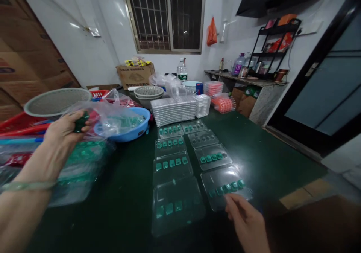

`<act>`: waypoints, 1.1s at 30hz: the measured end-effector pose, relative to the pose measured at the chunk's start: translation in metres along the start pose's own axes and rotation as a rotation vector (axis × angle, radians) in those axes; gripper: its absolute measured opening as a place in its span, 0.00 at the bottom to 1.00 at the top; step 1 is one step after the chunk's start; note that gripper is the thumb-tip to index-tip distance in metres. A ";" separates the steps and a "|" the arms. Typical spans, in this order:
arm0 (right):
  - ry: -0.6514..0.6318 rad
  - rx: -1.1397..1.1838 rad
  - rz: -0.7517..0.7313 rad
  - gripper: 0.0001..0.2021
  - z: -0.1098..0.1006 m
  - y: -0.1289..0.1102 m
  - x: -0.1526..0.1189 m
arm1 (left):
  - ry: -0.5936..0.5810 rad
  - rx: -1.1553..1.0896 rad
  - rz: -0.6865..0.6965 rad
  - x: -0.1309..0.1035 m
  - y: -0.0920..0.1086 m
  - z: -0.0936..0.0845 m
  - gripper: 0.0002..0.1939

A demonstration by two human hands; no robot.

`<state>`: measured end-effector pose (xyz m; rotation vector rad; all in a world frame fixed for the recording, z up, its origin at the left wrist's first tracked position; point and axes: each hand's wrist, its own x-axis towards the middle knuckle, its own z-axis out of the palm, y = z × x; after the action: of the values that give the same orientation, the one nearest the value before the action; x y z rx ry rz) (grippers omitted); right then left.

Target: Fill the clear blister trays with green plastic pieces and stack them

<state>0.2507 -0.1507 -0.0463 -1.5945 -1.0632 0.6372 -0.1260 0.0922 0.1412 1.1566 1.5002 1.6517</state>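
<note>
My left hand (62,128) is raised at the left, fingers closed around dark green, shiny pieces (81,122). Low on the right, my right hand (246,221) has its fingertips together at the near edge of a clear plastic tray (207,177). Green cube-like pieces (234,186) sit in a row in that tray, just beyond the fingers. Whatever those fingertips pinch, if anything, is hidden. Another clear tray (194,185) lies to the left, with green pieces (169,208) in part of its row. Further trays with green rows (172,163) stretch away in two columns.
Stacked clear trays (175,112) stand at the back of the dark green table (126,208). A blue basin (145,119) holds green pieces and plastic film. Blurred bags of green items (87,155) lie under my left arm. Orange packs (224,104) sit at the back right.
</note>
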 end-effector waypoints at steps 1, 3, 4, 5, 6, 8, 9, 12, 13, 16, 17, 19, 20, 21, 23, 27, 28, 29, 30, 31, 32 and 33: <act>-0.013 -0.001 -0.008 0.11 0.002 -0.005 0.002 | -0.126 -0.106 -0.031 -0.011 -0.002 -0.009 0.07; -0.059 0.003 -0.040 0.10 0.010 -0.015 0.007 | -0.336 -0.275 -0.127 -0.046 -0.009 -0.019 0.05; -0.085 0.011 -0.073 0.09 0.016 -0.022 0.010 | -0.390 -0.305 -0.233 -0.067 -0.014 -0.017 0.05; -0.110 0.020 -0.117 0.08 0.024 -0.030 0.013 | -0.443 -0.325 -0.350 -0.089 -0.019 -0.012 0.05; -0.140 0.034 -0.172 0.08 0.033 -0.038 0.016 | -0.493 -0.342 -0.475 -0.110 -0.024 -0.002 0.06; -0.209 0.070 -0.295 0.08 0.052 -0.058 0.019 | -0.609 -0.381 -0.698 -0.145 -0.035 0.022 0.08; -0.244 0.088 -0.357 0.08 0.061 -0.067 0.021 | -0.648 -0.399 -0.754 -0.158 -0.040 0.035 0.09; -0.290 0.129 -0.502 0.10 0.081 -0.088 0.023 | -0.668 -0.382 -0.858 -0.183 -0.049 0.065 0.12; -0.283 0.129 -0.527 0.11 0.085 -0.091 0.023 | -0.644 -0.365 -0.876 -0.188 -0.051 0.071 0.13; -0.248 0.107 -0.548 0.11 0.087 -0.092 0.024 | -0.575 -0.323 -0.927 -0.195 -0.057 0.083 0.16; -0.239 0.097 -0.550 0.11 0.087 -0.090 0.024 | -0.580 -0.321 -0.944 -0.197 -0.060 0.086 0.17; -0.231 0.078 -0.554 0.11 0.084 -0.086 0.024 | -0.647 -0.328 -0.965 -0.199 -0.065 0.089 0.16; -0.231 0.069 -0.557 0.11 0.083 -0.084 0.025 | -0.693 -0.335 -0.964 -0.201 -0.067 0.091 0.16; -0.234 0.057 -0.562 0.11 0.082 -0.082 0.025 | -0.732 -0.339 -0.957 -0.201 -0.069 0.091 0.16; -0.242 0.027 -0.576 0.11 0.081 -0.080 0.028 | -0.777 -0.317 -0.953 -0.203 -0.071 0.091 0.16; -0.248 -0.059 -0.613 0.09 0.081 -0.078 0.033 | -0.767 -0.250 -1.009 -0.204 -0.071 0.090 0.18; -0.254 -0.084 -0.614 0.08 0.081 -0.077 0.034 | -0.755 -0.240 -1.024 -0.204 -0.071 0.090 0.19; -0.263 -0.107 -0.614 0.07 0.081 -0.077 0.035 | -0.746 -0.231 -1.036 -0.204 -0.070 0.090 0.19; -0.276 -0.128 -0.613 0.07 0.082 -0.077 0.035 | -0.744 -0.225 -1.046 -0.203 -0.070 0.090 0.19; -0.289 -0.142 -0.610 0.07 0.082 -0.076 0.036 | -0.749 -0.221 -1.055 -0.203 -0.070 0.089 0.19; -0.299 -0.149 -0.606 0.07 0.082 -0.076 0.036 | -0.758 -0.221 -1.063 -0.203 -0.069 0.089 0.20; -0.308 -0.150 -0.599 0.07 0.082 -0.075 0.037 | -0.765 -0.223 -1.069 -0.203 -0.069 0.089 0.20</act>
<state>0.1765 -0.0766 0.0055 -1.2213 -1.7599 0.4017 0.0328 -0.0371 0.0311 0.5409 1.0484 0.5177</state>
